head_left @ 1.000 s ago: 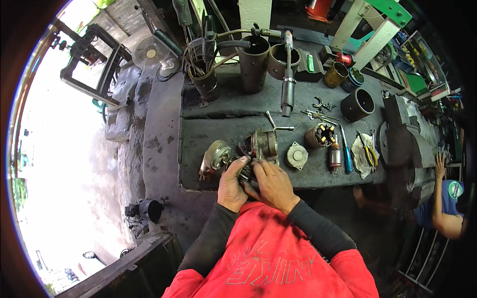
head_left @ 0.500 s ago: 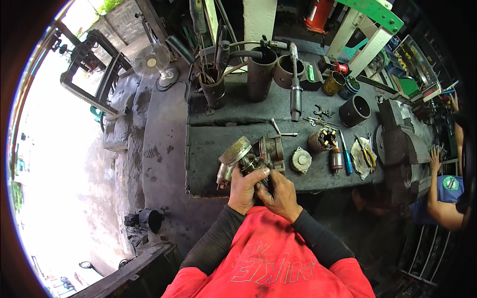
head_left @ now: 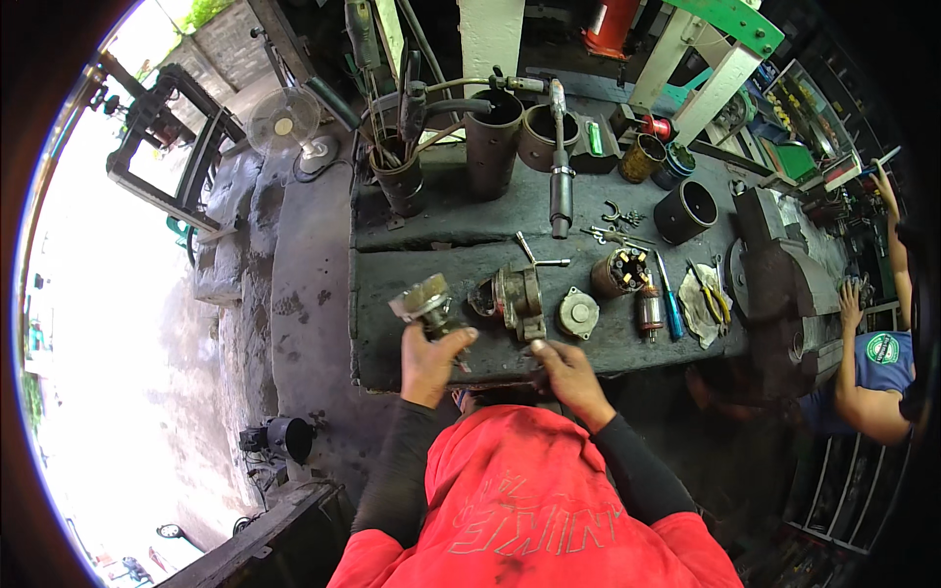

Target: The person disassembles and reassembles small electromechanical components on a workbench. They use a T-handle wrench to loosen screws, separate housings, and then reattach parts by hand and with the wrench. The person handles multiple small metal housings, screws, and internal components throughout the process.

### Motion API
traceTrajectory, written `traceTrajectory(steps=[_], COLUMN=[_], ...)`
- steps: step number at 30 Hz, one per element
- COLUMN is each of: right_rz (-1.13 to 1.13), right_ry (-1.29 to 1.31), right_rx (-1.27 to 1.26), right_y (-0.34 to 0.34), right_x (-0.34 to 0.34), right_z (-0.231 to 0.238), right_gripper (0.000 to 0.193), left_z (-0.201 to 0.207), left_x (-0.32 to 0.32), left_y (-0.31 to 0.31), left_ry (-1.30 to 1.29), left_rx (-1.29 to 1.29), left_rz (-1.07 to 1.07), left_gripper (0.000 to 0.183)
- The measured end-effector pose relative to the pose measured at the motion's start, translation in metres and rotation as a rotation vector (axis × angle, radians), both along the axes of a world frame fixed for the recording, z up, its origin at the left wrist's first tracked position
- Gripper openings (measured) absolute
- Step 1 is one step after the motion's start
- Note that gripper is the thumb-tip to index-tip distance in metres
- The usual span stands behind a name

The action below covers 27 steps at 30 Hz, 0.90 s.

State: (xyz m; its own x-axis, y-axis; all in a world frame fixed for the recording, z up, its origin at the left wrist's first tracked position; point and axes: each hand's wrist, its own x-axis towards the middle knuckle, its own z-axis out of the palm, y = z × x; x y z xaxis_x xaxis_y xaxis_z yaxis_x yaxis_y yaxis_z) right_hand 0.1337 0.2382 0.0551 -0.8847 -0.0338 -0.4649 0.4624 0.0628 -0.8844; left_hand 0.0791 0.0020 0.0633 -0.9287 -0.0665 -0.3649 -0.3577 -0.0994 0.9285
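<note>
My left hand (head_left: pixel 429 367) is wrapped round a greasy metal motor part (head_left: pixel 427 298) with a wide, cup-like end, held over the bench's near left; motion blurs it. My right hand (head_left: pixel 573 380) is at the bench's front edge, thumb and fingers drawn together; what they grip, if anything, I cannot make out. Just beyond its fingertips rests a cast metal motor housing (head_left: pixel 521 300). To the right of that lie a round end cover (head_left: pixel 578 314), a motor casing with brushes (head_left: pixel 619 271), an armature (head_left: pixel 650 312) and a blue-handled screwdriver (head_left: pixel 673 312).
Behind the housing is a T-handle wrench (head_left: pixel 529 251). Yellow-handled pliers (head_left: pixel 719 304) lie on a pale cloth. Metal cylinders, a tool-filled can (head_left: pixel 397 184) and a hanging air tool (head_left: pixel 561 196) line the back. A heavy vise (head_left: pixel 784 260) stands right; beyond it, another person's hand (head_left: pixel 851 306).
My hands have come apart. The left has carried the metal part leftward, away from the housing; the right has moved slightly right and down. The view has shifted a little.
</note>
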Motion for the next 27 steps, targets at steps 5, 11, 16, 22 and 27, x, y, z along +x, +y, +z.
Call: traceTrajectory(steps=[5,11,16,22,27], right_rz=[-0.216,-0.208,-0.170,-0.181,-0.263], right_ry=[-0.088,-0.094,-0.088,-0.046,-0.069], right_rx=[0.064,0.014,0.028,0.049,0.047], right_y=[0.056,0.055,0.044,0.049,0.058], right_x=[0.024,0.035,0.034,0.040,0.042], right_z=[-0.009,-0.008,-0.003,-0.007,-0.006], right_gripper=[0.040,0.033,0.032,0.033,0.025], left_z=[-0.018,-0.046,-0.054,-0.031,-0.025], left_x=[-0.038,-0.059,-0.052,-0.029,0.009], left_y=[-0.073,-0.084,-0.064,-0.059,-0.023], left_ry=[0.044,-0.003,0.044,0.298,0.261], left_rx=[-0.776,-1.144,-1.239,-1.330,-1.181], left_rz=[-0.137,-0.240,-0.145,-0.024,-0.297], left_gripper=[0.071,0.065,0.065,0.060,0.057])
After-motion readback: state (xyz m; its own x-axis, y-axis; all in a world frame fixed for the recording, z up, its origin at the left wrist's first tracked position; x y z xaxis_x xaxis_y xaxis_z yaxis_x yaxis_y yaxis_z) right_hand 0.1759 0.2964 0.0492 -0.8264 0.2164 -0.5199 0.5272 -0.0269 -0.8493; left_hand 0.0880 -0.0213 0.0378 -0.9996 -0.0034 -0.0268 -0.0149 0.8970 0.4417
